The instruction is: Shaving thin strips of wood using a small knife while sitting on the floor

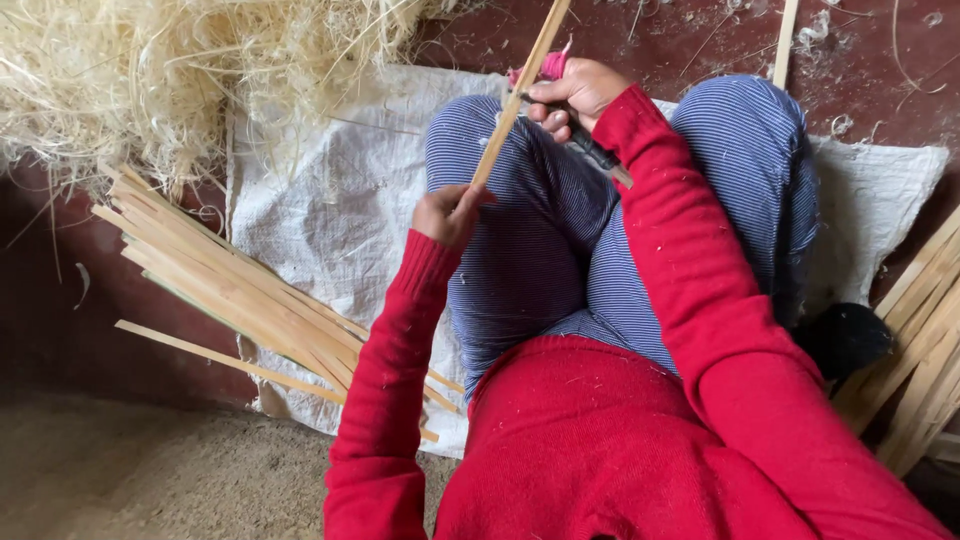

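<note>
Head view looked down on a person in a red sweater and blue striped trousers, seated cross-legged on a white woven sack [330, 220] spread over a dark red floor. Near the centre of the frame the left hand [447, 215] was closed around the lower end of a long bamboo strip [515, 95], pinching it between thumb and fingers. That strip ran up and to the right, leaving the frame at the top edge. Just above and to the right, the right hand [570, 92] was wrapped around a dark-bladed knife [590, 150] with pink binding at its handle end, its thumb pressed against the strip. The blade slanted down toward the right forearm. At the left of the frame a bundle of split bamboo strips [230, 290] lay partly on the sack. A heap of pale shavings [150, 80] filled the upper left corner. More strips [920, 350] lay at the right edge.
</note>
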